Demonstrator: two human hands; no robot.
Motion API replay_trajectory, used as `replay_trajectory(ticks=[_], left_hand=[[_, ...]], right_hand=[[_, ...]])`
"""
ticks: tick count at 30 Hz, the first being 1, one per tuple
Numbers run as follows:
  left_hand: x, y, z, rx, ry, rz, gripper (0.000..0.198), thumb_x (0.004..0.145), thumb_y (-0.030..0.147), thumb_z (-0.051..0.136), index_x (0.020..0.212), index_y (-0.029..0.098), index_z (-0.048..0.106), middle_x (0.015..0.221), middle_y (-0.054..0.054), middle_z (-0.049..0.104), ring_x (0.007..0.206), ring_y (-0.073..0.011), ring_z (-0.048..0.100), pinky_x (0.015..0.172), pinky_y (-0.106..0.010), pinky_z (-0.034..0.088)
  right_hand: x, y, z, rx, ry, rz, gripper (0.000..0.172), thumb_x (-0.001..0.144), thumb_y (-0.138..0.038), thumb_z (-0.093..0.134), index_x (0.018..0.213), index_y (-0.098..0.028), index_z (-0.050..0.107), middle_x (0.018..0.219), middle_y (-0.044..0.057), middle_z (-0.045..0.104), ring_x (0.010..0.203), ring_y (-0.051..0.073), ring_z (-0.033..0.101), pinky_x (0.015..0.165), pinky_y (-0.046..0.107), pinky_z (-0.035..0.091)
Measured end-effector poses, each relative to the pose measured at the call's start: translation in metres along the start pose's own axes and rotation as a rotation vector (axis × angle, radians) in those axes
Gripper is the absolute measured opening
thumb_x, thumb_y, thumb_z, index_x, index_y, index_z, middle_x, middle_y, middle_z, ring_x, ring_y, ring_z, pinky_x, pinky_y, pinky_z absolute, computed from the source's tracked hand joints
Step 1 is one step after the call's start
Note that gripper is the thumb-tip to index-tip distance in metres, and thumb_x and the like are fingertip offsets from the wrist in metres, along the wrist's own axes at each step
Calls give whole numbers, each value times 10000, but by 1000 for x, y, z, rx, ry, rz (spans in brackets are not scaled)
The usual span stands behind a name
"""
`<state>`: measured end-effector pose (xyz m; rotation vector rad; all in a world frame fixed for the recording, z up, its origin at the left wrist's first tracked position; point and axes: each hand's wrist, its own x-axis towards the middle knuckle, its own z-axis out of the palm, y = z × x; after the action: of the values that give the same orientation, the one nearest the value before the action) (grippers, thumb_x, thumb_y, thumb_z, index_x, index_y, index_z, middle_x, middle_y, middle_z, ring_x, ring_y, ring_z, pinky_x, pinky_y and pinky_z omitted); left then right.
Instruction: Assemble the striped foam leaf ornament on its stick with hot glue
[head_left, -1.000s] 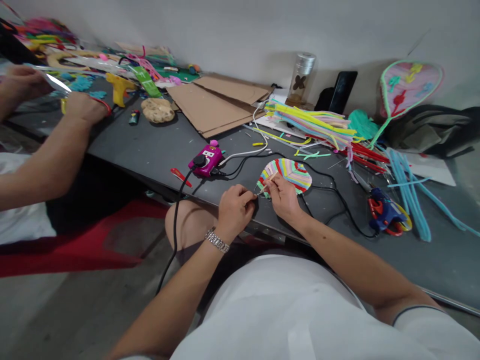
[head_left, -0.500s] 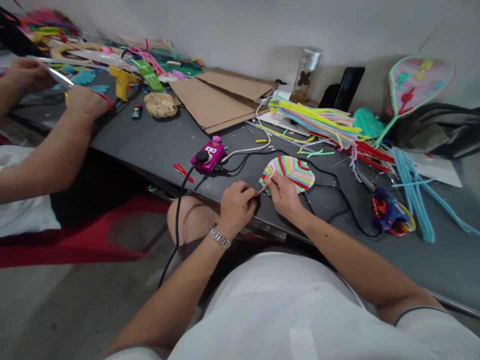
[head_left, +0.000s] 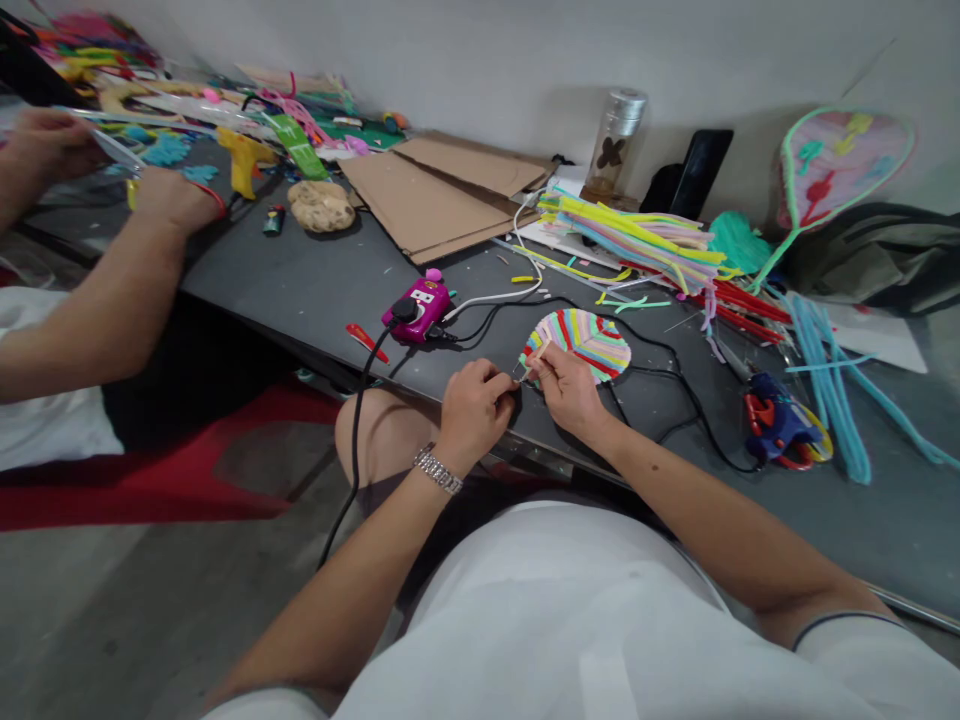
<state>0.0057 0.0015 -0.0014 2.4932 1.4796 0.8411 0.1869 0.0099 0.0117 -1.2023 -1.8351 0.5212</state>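
Observation:
A rounded, leaf-shaped piece made of striped pipe cleaners [head_left: 589,345] in red, yellow, pink, green and blue lies by the table's front edge. My right hand [head_left: 574,395] is closed over its near left edge, with a small pale strip showing at the fingertips. Just left of it, my left hand [head_left: 478,412] pinches the end of a thin wire-like stem that sticks out from the piece. The fingertips of both hands almost meet, and what lies between them is partly hidden. A metal-banded watch is on my left wrist.
A purple power adapter [head_left: 420,308] with cables lies left of centre. A blue glue gun [head_left: 784,425] and light-blue pipe cleaners [head_left: 840,420] lie right; a pipe-cleaner bundle [head_left: 637,235], bottle [head_left: 616,145] and cardboard [head_left: 450,190] sit behind. Another person's hands [head_left: 176,200] hold scissors at left.
My hands keep nearly the same grip and place at the striped piece. At left, the other person's scissors have shifted slightly.

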Motion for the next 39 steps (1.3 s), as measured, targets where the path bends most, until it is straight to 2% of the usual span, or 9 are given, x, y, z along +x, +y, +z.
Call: replay_trajectory(ticks=[12, 20, 31, 39], left_hand=[[0, 0, 0, 10, -11, -6, 195, 868, 109, 584, 895, 225, 739, 911, -69, 649, 883, -242, 577, 752, -367, 420], [0, 1, 0, 10, -9, -8, 201, 865, 104, 578, 893, 225, 736, 915, -68, 644, 893, -239, 579, 752, -368, 417], [0, 2, -1, 13, -22, -16, 199, 862, 107, 577, 889, 231, 730, 916, -71, 645, 898, -242, 579, 758, -370, 419], [1, 2, -2, 19, -19, -16, 197, 863, 108, 580, 893, 224, 735, 905, -71, 645, 893, -240, 586, 743, -364, 409]], right_hand=[[1, -2, -1, 23, -14, 2, 253, 1035, -320, 481, 814, -230, 566, 716, 5, 644, 644, 153, 561, 669, 289, 427], [-1, 0, -1, 9, 75, 30, 282, 1062, -353, 419, 856, -229, 566, 776, 40, 671, 698, 175, 594, 701, 308, 455], [-1, -1, -1, -33, 0, -3, 265, 1045, -325, 462, 817, -235, 561, 735, 19, 663, 687, 171, 591, 710, 306, 439], [-2, 1, 0, -66, 47, -2, 276, 1051, -319, 462, 806, -232, 557, 744, 36, 669, 685, 180, 573, 729, 319, 422]])
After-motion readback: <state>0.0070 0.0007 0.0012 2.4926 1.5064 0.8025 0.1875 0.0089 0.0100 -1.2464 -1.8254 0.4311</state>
